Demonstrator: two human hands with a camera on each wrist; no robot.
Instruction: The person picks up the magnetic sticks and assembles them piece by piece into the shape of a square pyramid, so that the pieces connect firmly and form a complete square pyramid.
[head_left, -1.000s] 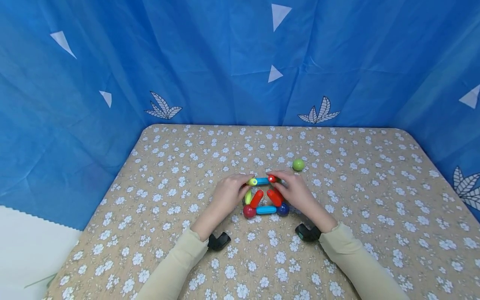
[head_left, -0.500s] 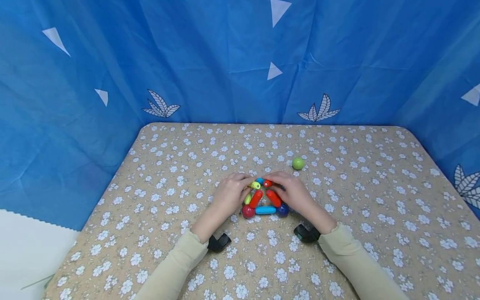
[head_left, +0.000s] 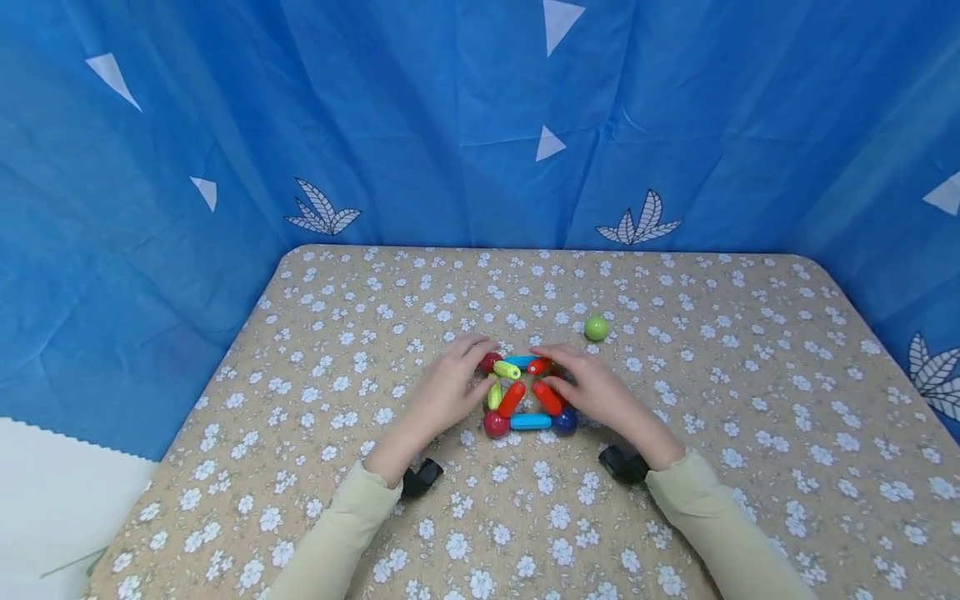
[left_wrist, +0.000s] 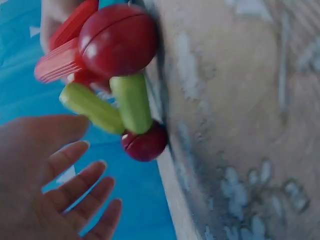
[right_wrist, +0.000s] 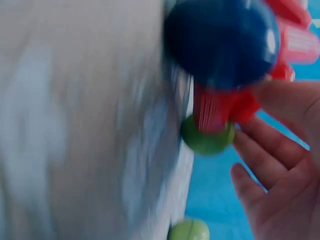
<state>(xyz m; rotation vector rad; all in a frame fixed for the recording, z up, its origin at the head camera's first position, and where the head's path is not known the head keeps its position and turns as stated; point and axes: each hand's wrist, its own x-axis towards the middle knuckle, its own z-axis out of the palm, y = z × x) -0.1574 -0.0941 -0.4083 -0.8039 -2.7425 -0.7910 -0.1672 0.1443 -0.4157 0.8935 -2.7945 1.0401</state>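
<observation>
My left hand point(head_left: 444, 390) is spread beside a yellow-green rod point(head_left: 507, 369); in the left wrist view a gap shows between thumb and rod. My right hand point(head_left: 591, 385) stands around a leaning red rod point(head_left: 538, 365), thumb and fingers apart; exact contact is hidden. The rods belong to a ball-and-rod frame. Along its front a blue rod point(head_left: 530, 422) joins a red ball point(head_left: 496, 423) and a dark blue ball point(head_left: 564, 421). Two more red rods rise from these. At the back are another red ball point(head_left: 490, 362), a blue rod point(head_left: 519, 362) and a green ball point(right_wrist: 207, 135).
A loose light green ball point(head_left: 596, 327) lies behind the right hand. The table point(head_left: 360, 333) has a flowered cloth, and a blue curtain point(head_left: 480, 125) hangs behind it. Black straps point(head_left: 422, 478) are on both wrists.
My left hand has let go of the yellow-green rod and drawn back to the left. The yellow-green and red rods have tipped inward. The right thumb and fingers have spread slightly.
</observation>
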